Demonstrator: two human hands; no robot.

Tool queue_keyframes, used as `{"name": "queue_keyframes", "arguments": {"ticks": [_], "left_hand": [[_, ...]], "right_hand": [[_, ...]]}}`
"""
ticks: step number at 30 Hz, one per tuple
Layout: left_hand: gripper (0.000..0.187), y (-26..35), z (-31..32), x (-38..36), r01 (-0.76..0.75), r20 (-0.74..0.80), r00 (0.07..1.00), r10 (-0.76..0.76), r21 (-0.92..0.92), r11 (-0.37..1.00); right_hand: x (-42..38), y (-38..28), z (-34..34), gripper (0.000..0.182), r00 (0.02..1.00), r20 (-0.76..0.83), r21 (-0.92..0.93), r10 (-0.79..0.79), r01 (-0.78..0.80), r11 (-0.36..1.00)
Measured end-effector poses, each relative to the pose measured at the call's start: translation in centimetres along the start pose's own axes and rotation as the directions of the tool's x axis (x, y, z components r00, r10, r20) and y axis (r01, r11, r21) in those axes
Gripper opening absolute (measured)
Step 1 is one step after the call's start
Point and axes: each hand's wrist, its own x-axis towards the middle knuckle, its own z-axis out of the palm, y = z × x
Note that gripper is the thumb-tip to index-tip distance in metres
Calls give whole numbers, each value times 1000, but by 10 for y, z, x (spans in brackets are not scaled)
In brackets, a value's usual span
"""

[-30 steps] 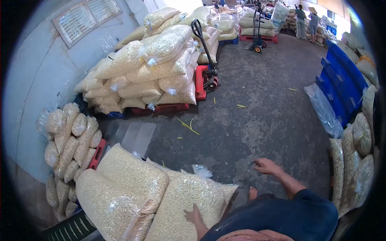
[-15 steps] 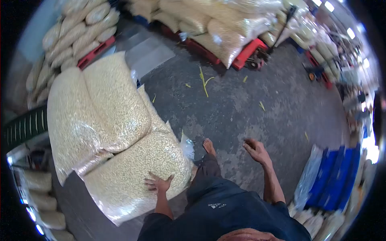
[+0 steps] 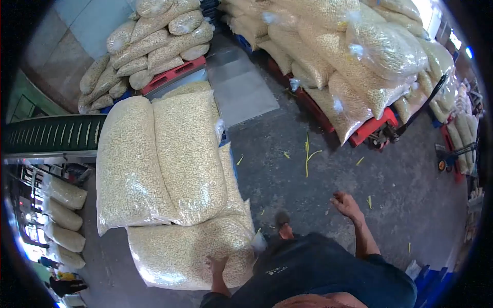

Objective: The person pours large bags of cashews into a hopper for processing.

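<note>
My left hand (image 3: 216,266) rests on top of a large clear plastic sack (image 3: 179,251) packed with small pale pellets or pieces; its fingers look slightly spread. That sack lies flat at the near end of a low stack. Behind it, two more full sacks lie side by side, the left sack (image 3: 134,164) and the right sack (image 3: 189,154). My right hand (image 3: 348,207) hangs over the floor to the right, holding nothing, with its fingers loosely apart.
A green slatted conveyor (image 3: 51,134) meets the stack at the left. Sacks are piled on a red pallet (image 3: 174,74) behind and on a red pallet jack (image 3: 375,127) at back right. Yellow strap scraps (image 3: 307,156) litter the dark floor (image 3: 277,179).
The view has turned to the right and tilted, so the stack sits more upright in view. My left hand stays on the near sack; my right hand remains free.
</note>
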Motion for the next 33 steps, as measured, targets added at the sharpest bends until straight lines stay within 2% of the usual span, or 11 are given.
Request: {"name": "queue_keyframes", "arguments": {"ticks": [2, 8, 11, 12, 13, 17, 19, 23, 27, 30, 33], "left_hand": [[131, 63, -3, -8, 37, -15, 999, -41, -201, 979], [104, 245, 47, -2, 4, -218, 976, 2, 26, 1000], [96, 355, 51, -2, -6, -69, 998, -13, -256, 967], [95, 373, 62, 1, -6, -17, 1000, -2, -412, 911], [92, 397, 71, 8, 1, 19, 1000, 5, -323, 946], [77, 497, 82, 34, -13, 129, 991, 38, -185, 983], [69, 547, 72, 52, -12, 154, 987, 51, -243, 970], [54, 632, 57, 111, 8, 190, 980, 63, -355, 935], [40, 703, 34, 195, 4, 211, 973, 95, -428, 904], [32, 745, -5, 271, -24, 212, 966, 151, -508, 861], [27, 788, -47, 363, -61, 161, 944, 288, -772, 632]], "right_hand": [[22, 19, -3, 54, 999, -13, -26, 36, -37, 999], [159, 45, -63, 50, 990, 137, -119, 19, -3, 993], [274, 40, -136, 51, 1000, 18, -61, -14, 15, 998], [324, 35, -162, 48, 988, -14, -78, -156, 155, 985], [363, 27, -192, 46, 957, -30, -104, -290, 285, 953], [505, -104, -334, 43, 855, -288, -9, -430, 447, 894], [592, -158, -386, 45, 787, -402, 229, -468, 581, 781], [702, -302, -503, 52, 778, -398, 391, -485, 623, 678], [811, -407, -589, 59, 510, -614, -451, -603, 400, 798], [871, -459, -643, 70, 470, -603, -568, -644, 313, 761], [929, -505, -702, 83, 460, -759, -388, -460, 247, 888]]}}
